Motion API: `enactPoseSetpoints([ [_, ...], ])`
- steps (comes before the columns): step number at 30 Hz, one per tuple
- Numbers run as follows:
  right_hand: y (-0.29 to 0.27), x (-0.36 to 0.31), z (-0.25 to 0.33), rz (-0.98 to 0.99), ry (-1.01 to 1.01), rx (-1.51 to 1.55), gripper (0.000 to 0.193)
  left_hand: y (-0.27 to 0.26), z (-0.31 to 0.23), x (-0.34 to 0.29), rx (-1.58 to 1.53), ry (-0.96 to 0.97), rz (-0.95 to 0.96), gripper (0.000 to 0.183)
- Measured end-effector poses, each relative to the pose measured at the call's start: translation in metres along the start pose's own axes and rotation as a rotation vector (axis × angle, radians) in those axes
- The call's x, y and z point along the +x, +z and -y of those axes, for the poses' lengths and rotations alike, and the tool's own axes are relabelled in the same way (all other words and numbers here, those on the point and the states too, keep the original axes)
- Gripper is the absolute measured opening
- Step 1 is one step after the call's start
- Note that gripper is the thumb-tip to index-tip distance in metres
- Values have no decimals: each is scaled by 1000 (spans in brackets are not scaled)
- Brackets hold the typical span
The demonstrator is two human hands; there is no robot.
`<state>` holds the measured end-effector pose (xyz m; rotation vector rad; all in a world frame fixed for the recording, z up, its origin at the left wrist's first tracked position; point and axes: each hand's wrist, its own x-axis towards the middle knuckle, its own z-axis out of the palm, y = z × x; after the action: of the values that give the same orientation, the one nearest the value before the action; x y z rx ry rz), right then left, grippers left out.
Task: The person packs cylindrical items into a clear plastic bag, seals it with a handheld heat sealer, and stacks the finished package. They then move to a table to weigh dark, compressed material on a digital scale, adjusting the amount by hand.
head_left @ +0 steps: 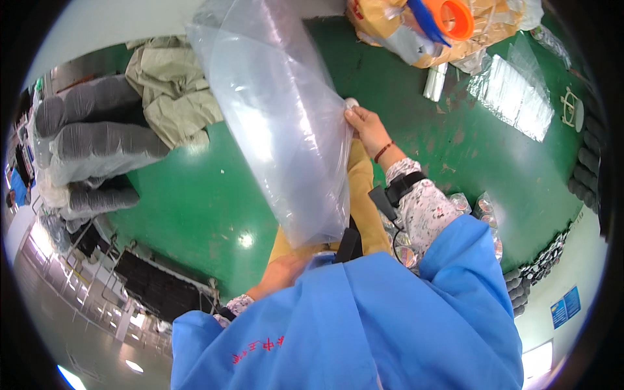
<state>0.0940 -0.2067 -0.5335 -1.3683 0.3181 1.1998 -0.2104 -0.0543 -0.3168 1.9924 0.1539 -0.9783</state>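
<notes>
A long, clear plastic bag (266,110) hangs in front of me, running from the top of the view down to my waist. My right hand (370,133) pinches its right edge between thumb and fingers. My left hand (284,272) is low by my waist, at the bag's lower end. Its fingers are blurred and partly hidden there, so their grip is not visible. The bag looks flat, with creases and bright reflections on it.
Dark rolls wrapped in clear plastic (104,143) lie at the left beside a crumpled beige sheet (172,91). A yellow-brown sack (390,29) with an orange ring-shaped roll (456,19) sits at the upper right. Flat plastic sheets (513,97) lie on the green floor (188,195).
</notes>
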Motion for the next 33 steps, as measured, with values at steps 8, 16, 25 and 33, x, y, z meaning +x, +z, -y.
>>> enactPoseSetpoints([
  [8,17,-20,70,-549,-666,-843,23,-104,-62,160,824,385,-312,53],
  [16,-70,2,233,-981,-668,-1335,33,-105,-74,198,822,400,-187,62],
  [25,-49,-88,231,-212,-1016,-1307,32,-96,-60,202,771,379,-179,61],
  [33,30,-52,190,734,-395,-1367,49,-87,-29,193,645,457,-112,51],
])
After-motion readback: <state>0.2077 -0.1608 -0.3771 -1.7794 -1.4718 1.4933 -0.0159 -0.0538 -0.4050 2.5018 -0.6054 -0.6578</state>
